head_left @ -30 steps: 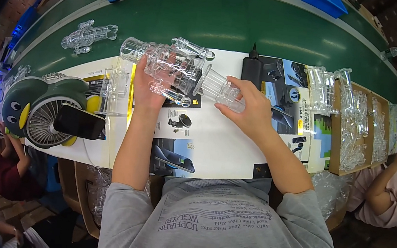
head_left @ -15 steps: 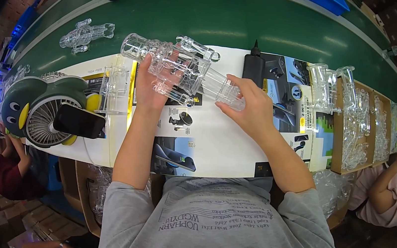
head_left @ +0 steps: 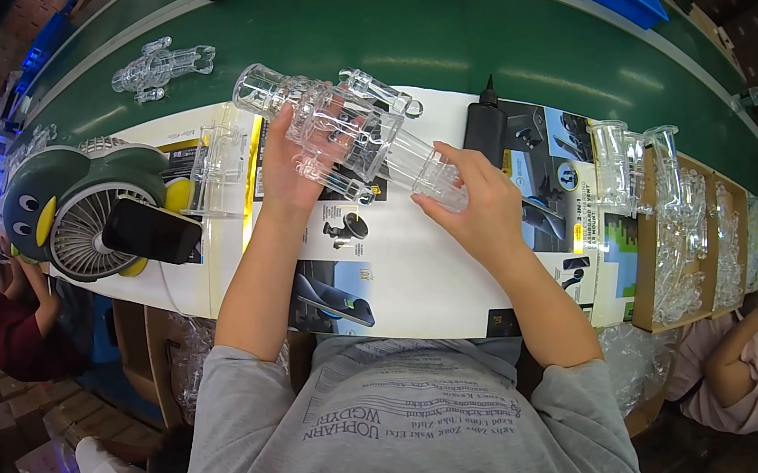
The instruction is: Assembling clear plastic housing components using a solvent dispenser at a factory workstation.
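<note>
Above the paper-covered work surface I hold a clear plastic tubular assembly (head_left: 363, 139) tilted, its wide round end to the upper left. Short side arms stick out on both sides of its body. My left hand (head_left: 290, 167) cradles the wider part from below, and some of its fingers show through the plastic. At the narrower end, my right hand (head_left: 479, 192) grips the clear tube (head_left: 426, 171) between thumb and fingers. A black squeeze bottle (head_left: 485, 126) with a pointed nozzle stands just beyond my right hand.
On the green belt (head_left: 405, 39) lies a similar clear piece (head_left: 162, 69). To the left are a penguin-shaped fan (head_left: 81, 207), a black phone (head_left: 152, 232) and clear parts (head_left: 215, 172). A cardboard tray (head_left: 647, 272) of clear parts is at right. Co-workers (head_left: 735, 369) sit on both sides.
The clear piece on the belt has shifted slightly left. My hands and the assembly have barely moved. At the lower left, another person's head and white sleeve have come into view.
</note>
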A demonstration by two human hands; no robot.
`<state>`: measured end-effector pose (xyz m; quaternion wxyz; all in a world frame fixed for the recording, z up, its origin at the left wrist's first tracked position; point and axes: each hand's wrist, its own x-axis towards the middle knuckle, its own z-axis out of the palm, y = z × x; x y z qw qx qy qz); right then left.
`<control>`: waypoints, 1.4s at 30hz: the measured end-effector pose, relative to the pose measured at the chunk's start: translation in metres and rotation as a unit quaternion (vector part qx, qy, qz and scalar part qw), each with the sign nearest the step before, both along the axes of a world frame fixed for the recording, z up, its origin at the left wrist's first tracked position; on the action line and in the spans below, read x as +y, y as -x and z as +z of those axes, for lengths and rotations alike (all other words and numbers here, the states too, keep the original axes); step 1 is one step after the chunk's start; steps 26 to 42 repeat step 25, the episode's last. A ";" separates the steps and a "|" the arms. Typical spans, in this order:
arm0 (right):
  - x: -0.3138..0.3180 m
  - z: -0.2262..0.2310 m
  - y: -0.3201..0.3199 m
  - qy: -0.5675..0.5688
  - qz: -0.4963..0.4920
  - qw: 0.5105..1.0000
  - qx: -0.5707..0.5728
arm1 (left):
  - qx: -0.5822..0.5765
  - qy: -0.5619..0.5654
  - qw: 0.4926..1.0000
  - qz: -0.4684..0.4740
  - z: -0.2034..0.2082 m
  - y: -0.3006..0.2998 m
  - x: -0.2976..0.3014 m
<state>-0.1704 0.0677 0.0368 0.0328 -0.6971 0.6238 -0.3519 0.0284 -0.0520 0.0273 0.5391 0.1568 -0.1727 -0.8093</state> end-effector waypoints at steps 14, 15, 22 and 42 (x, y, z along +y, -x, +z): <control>-0.001 -0.003 0.000 0.004 0.004 1.000 -0.018 | -0.016 -0.013 1.000 0.005 -0.004 0.002 0.002; -0.001 -0.004 -0.001 0.004 0.006 1.000 -0.024 | -0.018 -0.019 1.000 0.005 -0.003 0.001 0.002; -0.001 -0.007 -0.001 -0.017 0.011 0.998 -0.065 | -0.030 -0.021 0.999 -0.008 -0.004 0.002 0.003; -0.001 -0.010 -0.003 -0.023 0.008 0.996 -0.080 | -0.043 -0.029 0.999 -0.006 -0.005 0.001 0.004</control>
